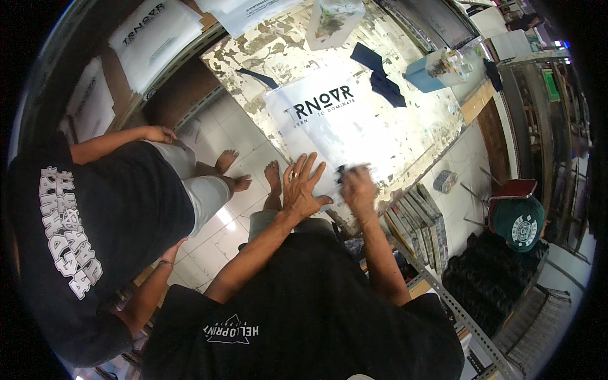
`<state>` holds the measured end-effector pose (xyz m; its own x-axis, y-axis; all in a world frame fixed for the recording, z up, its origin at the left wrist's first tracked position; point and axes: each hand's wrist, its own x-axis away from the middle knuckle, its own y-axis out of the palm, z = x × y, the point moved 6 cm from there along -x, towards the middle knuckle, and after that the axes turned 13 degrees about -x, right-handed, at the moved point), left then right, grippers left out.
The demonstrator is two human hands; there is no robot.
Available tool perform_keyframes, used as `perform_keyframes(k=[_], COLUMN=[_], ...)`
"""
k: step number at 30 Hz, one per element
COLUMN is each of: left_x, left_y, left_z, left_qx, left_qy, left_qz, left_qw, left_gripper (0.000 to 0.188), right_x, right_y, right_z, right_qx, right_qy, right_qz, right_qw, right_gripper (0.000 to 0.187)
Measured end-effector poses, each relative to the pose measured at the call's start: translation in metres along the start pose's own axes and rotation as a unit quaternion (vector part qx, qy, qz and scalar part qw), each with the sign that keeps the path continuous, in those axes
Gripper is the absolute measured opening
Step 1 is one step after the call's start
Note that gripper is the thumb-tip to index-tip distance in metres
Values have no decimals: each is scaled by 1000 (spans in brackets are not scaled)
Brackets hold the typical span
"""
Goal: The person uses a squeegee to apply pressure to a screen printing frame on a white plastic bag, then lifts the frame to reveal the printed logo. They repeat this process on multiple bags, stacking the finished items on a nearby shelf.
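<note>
A white translucent printed sheet (342, 130) with black lettering lies flat on a worn table (253, 54). My left hand (306, 188), a ring on one finger, rests with its fingers spread on the sheet's near left edge. Close to the near right part of the sheet, my right hand (359, 188) is curled and slightly blurred. Its fingers close on a small dark scrap (341, 171) that looks like cloth; most of it is hidden by the hand.
Dark cloth pieces (387, 88) lie beyond the sheet, near a bluish plastic container (437, 71) and a cloudy one (334, 24). Another person (114, 215) stands at my left. Stacked frames (421, 225) lean below the table's right side, with a red stool (514, 189) farther right.
</note>
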<state>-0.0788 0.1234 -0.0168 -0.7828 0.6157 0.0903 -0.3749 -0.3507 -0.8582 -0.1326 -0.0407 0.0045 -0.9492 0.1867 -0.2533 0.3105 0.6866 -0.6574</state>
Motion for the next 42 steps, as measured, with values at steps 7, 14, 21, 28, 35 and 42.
perform_keyframes(k=[7, 14, 21, 28, 35, 42], left_x=[-1, -1, 0, -2, -2, -2], left_y=[-2, -4, -6, -4, -2, 0], left_z=[1, 2, 3, -1, 0, -1], left_qx=[-4, 5, -4, -6, -6, 0], left_qy=[5, 1, -11, -4, 1, 4], left_qz=[-9, -20, -21, -9, 0, 0], left_qw=[1000, 1000, 1000, 1000, 1000, 1000], left_gripper=[101, 100, 99, 100, 100, 99], right_x=[16, 3, 22, 13, 17, 21], right_y=[6, -50, -11, -31, -44, -25], right_z=[0, 37, 11, 28, 27, 12], right_qx=[24, 127, 38, -86, 59, 147], right_qy=[21, 78, 14, 197, 205, 140], right_qz=[-10, 84, 38, 57, 109, 81], right_qw=[999, 985, 998, 975, 971, 976], right_gripper=[19, 19, 20, 20, 22, 25])
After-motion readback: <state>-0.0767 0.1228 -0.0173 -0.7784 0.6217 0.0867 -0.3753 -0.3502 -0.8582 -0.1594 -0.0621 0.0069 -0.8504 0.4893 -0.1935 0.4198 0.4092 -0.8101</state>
